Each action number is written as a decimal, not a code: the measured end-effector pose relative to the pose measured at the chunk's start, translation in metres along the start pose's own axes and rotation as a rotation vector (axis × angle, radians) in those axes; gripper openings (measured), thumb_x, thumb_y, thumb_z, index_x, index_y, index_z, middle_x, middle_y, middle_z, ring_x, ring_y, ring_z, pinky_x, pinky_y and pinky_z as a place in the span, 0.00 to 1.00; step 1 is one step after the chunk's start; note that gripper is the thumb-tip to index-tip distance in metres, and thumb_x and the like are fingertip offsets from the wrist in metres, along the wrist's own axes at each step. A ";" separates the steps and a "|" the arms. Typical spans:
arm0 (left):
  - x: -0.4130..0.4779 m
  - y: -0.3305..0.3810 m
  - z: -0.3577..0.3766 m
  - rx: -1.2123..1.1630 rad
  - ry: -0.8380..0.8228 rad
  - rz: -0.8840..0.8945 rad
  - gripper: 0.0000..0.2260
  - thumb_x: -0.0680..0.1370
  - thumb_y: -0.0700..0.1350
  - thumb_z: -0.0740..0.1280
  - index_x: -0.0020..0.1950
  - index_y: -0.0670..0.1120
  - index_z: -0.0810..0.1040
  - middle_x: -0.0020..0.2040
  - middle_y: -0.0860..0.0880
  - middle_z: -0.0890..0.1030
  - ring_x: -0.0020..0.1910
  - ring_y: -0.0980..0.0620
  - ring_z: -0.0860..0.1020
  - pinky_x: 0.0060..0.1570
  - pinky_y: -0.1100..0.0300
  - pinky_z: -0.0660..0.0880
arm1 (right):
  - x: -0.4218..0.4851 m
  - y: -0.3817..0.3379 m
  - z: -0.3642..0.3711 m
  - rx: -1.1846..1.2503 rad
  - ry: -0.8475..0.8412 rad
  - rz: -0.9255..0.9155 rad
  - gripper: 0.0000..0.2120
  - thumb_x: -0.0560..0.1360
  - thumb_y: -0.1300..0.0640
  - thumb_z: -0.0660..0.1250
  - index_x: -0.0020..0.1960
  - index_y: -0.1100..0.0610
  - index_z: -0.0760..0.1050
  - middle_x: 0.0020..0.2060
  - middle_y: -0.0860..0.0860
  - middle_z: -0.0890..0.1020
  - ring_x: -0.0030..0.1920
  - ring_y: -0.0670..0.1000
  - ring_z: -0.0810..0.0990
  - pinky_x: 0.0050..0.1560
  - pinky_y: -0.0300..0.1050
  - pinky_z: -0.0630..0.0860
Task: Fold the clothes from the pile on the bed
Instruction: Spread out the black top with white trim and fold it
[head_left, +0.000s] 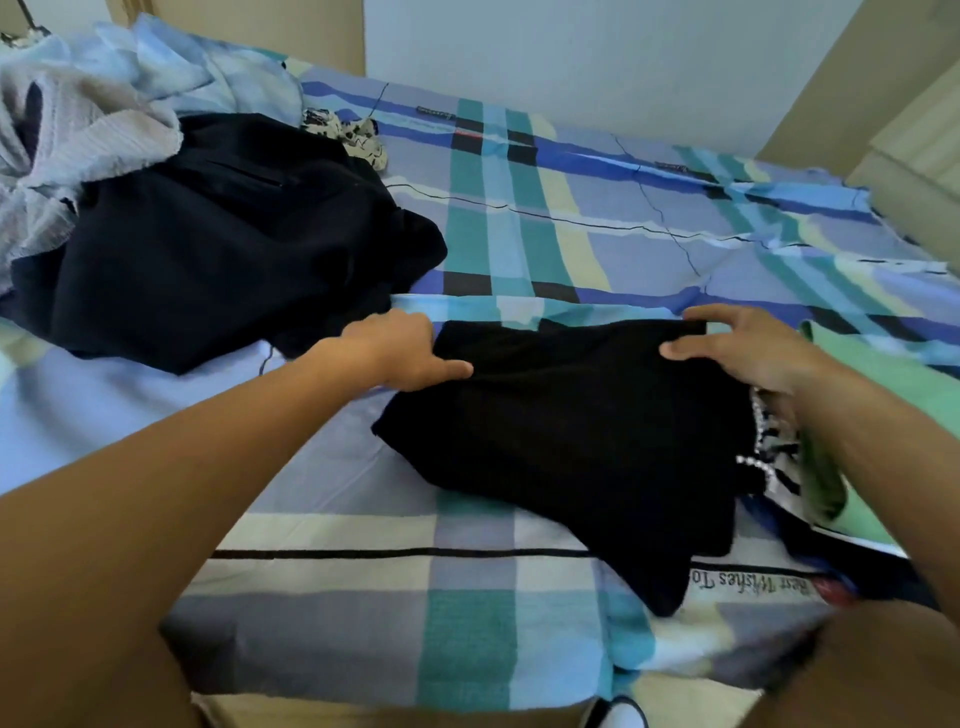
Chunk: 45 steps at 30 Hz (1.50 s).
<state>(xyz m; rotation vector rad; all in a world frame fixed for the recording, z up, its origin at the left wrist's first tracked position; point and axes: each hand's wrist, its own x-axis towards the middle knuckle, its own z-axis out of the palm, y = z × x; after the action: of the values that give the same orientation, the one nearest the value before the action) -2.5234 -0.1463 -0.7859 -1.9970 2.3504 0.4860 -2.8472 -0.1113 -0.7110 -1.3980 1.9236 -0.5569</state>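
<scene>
Two bare forearms enter from the near corners and reach across the near part of the blue, teal and cream plaid bedsheet (623, 218).

Task item: a plain black cloth garment (571, 431) lies on the sheet at centre right, partly folded by the look of it. Its far edge runs left to right between the hands. Its long axis runs from that edge back toward the near right, ending in a narrow tail.

Left hand (395, 348): clamped on the far-left corner of the garment, thumb on top, fingers curled.
Right hand (743, 348): holds the far-right corner, thumb on the cloth, fingers over the far edge.

Both hands sit on the far edge, so the bulk of the garment lies nearward of them. In my judgement, any next fold brings that edge toward the person.

The garment's right side overlaps a black-and-white patterned cloth (774, 452), itself beside a folded green cloth (893, 384).

The unfolded pile sits at far left: a dark navy garment (218, 234), a pale grey ribbed cloth (67, 135) and a light blue cloth (197, 67).

A pale wall (571, 52) stands behind the bed.
</scene>
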 end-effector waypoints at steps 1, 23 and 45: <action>0.000 0.003 0.004 -0.008 0.009 -0.014 0.26 0.73 0.72 0.61 0.35 0.49 0.71 0.37 0.49 0.73 0.39 0.47 0.74 0.42 0.54 0.73 | 0.005 0.011 0.001 -0.053 0.060 0.027 0.34 0.69 0.50 0.78 0.72 0.51 0.71 0.63 0.52 0.78 0.59 0.56 0.79 0.60 0.51 0.76; -0.036 0.012 -0.003 -1.034 -0.416 -0.074 0.30 0.62 0.51 0.80 0.62 0.58 0.78 0.55 0.52 0.85 0.56 0.48 0.82 0.57 0.53 0.77 | -0.056 0.069 0.060 0.687 -0.300 0.060 0.38 0.61 0.59 0.83 0.67 0.46 0.72 0.58 0.50 0.84 0.57 0.52 0.84 0.58 0.51 0.81; 0.000 0.346 -0.049 -1.401 -0.155 0.378 0.23 0.70 0.37 0.77 0.64 0.43 0.78 0.56 0.46 0.85 0.51 0.48 0.85 0.43 0.56 0.82 | -0.061 0.167 -0.284 0.554 0.106 -0.200 0.25 0.71 0.61 0.72 0.66 0.50 0.76 0.61 0.56 0.82 0.59 0.58 0.83 0.48 0.48 0.82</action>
<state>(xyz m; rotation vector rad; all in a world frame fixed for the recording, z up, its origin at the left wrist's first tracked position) -2.8488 -0.1121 -0.6625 -1.4433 2.4111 2.7214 -3.1538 -0.0136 -0.6176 -1.2115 1.5419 -1.1773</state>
